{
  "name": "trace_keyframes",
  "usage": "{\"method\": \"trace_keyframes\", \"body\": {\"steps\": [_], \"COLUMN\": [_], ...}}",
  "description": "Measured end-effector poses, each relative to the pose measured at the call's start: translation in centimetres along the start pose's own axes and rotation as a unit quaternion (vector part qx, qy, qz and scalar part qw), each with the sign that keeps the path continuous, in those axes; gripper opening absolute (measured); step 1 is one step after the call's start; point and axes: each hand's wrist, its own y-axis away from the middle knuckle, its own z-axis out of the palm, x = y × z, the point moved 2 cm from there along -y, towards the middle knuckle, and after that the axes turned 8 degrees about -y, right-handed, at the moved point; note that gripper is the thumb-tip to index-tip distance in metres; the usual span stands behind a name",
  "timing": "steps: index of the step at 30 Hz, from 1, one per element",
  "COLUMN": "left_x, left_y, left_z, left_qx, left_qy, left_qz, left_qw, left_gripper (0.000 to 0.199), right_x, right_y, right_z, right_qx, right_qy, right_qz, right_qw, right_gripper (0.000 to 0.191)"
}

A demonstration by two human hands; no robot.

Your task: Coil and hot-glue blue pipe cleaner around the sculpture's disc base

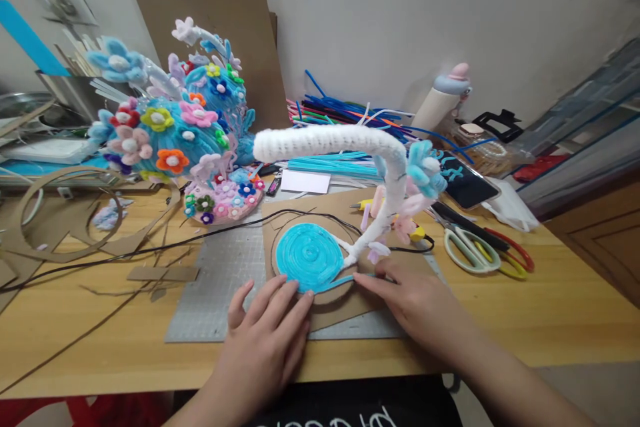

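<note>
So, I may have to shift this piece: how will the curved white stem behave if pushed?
The curved white stem likely keeps its shape, since it holds an arch in the air. Its fuzzy wrapping should grip rather than slip. It may sway or tip, as the thick end overhangs well away from the thin foot beside the blue disc.

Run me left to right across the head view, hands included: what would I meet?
Wall socket, cardboard strip, left hand, blue disc, blue strip, right hand, white-handled scissors.
</note>
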Motion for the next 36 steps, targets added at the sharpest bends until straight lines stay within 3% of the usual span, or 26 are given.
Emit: {"method": "trace_keyframes", "body": {"steps": [6,23,32,36], "left_x": [0.3,1.8,2.2,2.3], "left_y": [-0.3,-1.7,-2.2,-2.3], "left_z": [0.0,0.6,0.7,0.7], "left_qx": [-0.004,-0.015,-0.013,-0.012], "left_qy": [-0.013,-0.053,-0.052,-0.047], "left_qz": [0.002,0.061,0.051,0.049], "left_qw": [1.000,0.997,0.997,0.998], "left_gripper": [0.026,0.034,0.031,0.030], "right_x": [-0.4,-0.6,-1.3,-1.9], "right_y": [-0.9,-1.0,-1.7,-2.4], "right_z": [0.0,-0.1,1.0,1.1], "right_qx": [0.077,0.071,0.110,0.132], "right_qy": [0.019,-0.008,-0.043,-0.002], "right_qz": [-0.028,-0.016,0.074,0.091], "right_qw": [0.996,0.997,0.990,0.987], "right_gripper": [0.041,0.035,0.022,0.027]}}
